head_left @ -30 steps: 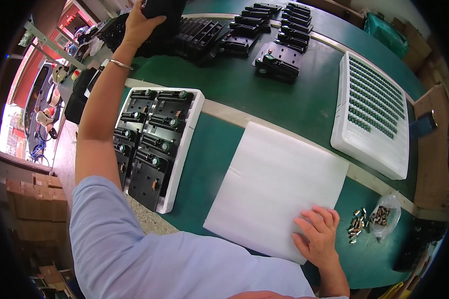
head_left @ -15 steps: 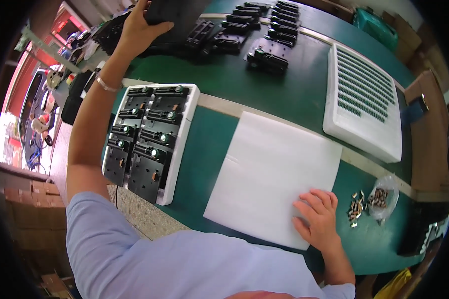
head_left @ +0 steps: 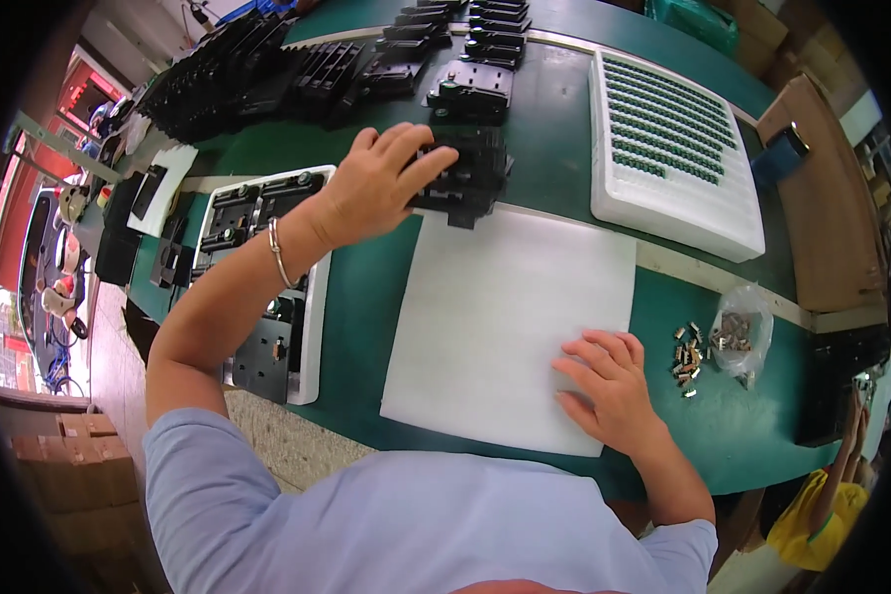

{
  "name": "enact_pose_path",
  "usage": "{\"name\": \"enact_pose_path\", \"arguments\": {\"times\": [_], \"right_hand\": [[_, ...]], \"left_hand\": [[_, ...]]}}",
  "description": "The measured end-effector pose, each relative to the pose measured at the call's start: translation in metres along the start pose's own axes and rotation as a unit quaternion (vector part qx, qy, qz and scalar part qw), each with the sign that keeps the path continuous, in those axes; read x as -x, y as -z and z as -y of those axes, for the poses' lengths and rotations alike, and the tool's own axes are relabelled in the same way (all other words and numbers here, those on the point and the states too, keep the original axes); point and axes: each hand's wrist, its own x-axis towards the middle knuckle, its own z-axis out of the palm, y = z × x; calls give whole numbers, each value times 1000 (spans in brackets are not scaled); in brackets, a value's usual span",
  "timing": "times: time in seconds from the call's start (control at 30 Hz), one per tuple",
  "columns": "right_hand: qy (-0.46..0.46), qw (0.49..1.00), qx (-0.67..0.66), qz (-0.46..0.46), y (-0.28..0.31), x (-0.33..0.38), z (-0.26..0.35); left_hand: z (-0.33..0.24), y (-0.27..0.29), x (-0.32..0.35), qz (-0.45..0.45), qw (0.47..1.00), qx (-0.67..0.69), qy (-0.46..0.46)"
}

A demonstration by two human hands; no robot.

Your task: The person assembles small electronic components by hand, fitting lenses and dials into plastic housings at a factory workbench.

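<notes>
My left hand [head_left: 378,182] grips a stack of black plastic parts [head_left: 470,176] and holds it just above the far edge of a white foam sheet [head_left: 510,322]. A thin bracelet circles that wrist. My right hand [head_left: 609,388] lies flat, fingers spread, on the near right corner of the white sheet, which rests on the green table [head_left: 549,148]. To the left of the sheet stands a white tray [head_left: 314,327] filled with black parts.
A white grid tray [head_left: 668,148] with rows of small green pieces sits at the far right. A small clear bag [head_left: 735,332] and loose metal bits [head_left: 685,358] lie right of my right hand. More black parts [head_left: 267,69] crowd the far table. Cardboard boxes [head_left: 64,465] stand at the lower left.
My left hand has come back from the far left of the table, carrying a stack of black parts to the sheet's far edge. My right hand has stayed on the sheet.
</notes>
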Motion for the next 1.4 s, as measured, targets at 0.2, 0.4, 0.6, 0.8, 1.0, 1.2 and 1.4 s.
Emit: {"name": "enact_pose_path", "arguments": {"times": [0.2,0.4,0.6,0.8,1.0,1.2,1.4], "right_hand": [[2,1000,0,2,-1,4,-2],[8,999,33,13,4,2,3],[37,997,50,47,53,-59,12],[-9,997,76,-18,33,-183,-41],[-307,925,-223,14,6,-306,-133],[-294,952,-38,82,-29,-317,-147],[-274,960,14,57,-38,-312,-156]], "left_hand": [[2,-20,1,18,1000,-19,14],[10,-14,11,30,999,-4,34],[23,-1,31,67,996,2,52],[30,-2,39,63,996,2,60],[36,-2,27,81,994,6,72],[44,-6,36,93,988,37,120],[35,-15,37,69,992,11,104]]}}
